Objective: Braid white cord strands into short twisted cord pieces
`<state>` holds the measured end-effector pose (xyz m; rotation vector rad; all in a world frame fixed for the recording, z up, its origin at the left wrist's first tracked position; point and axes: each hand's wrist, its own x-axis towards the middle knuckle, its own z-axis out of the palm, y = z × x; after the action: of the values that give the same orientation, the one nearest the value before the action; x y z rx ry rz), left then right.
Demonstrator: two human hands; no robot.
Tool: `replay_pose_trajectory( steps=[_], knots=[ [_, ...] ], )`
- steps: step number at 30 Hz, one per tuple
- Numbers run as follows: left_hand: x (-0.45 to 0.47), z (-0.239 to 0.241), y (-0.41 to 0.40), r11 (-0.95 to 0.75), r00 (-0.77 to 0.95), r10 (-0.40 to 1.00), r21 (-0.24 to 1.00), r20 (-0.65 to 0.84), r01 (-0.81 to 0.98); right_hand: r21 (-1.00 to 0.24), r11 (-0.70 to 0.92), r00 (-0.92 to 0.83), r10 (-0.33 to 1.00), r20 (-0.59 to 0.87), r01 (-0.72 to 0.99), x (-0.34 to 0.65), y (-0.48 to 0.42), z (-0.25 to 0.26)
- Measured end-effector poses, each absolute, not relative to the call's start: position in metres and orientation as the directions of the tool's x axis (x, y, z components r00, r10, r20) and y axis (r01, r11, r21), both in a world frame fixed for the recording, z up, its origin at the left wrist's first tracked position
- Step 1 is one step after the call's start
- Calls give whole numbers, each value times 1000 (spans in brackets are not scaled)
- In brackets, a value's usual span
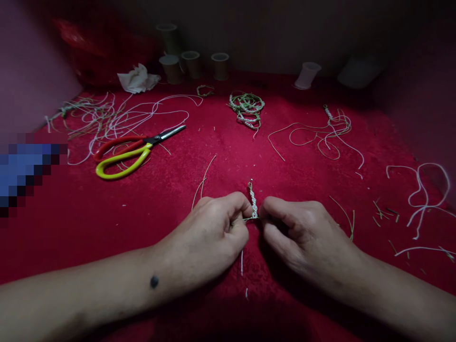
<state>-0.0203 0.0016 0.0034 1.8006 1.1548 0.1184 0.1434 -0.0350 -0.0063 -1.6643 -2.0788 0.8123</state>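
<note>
Although its far end was dark, the red surface point(135, 232) was readable across the middle. The left hand point(217, 228) and right hand point(301, 228) each pinched thin cords point(248, 219) and partly hid them. Farther left lay a thread tangle point(117, 114), its near edge overlapped by scissors point(151, 142). Coiled braids point(249, 101) lay beyond, in front of dim spools point(220, 67). Between the hands was a short white braid point(253, 200); small clippings point(382, 212) lay scattered at right.
</note>
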Motion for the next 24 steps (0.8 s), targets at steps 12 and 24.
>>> replay_pose_trajectory(
  steps=[12,24],
  knots=[
    [-23,-2,2,-111,553,764,777,-332,620,-636,146,-251,965,-78,758,143,-34,-8],
    [-22,-2,1,-125,541,789,786,-291,605,-635,164,-258,965,-57,755,144,-33,-9]
  ],
)
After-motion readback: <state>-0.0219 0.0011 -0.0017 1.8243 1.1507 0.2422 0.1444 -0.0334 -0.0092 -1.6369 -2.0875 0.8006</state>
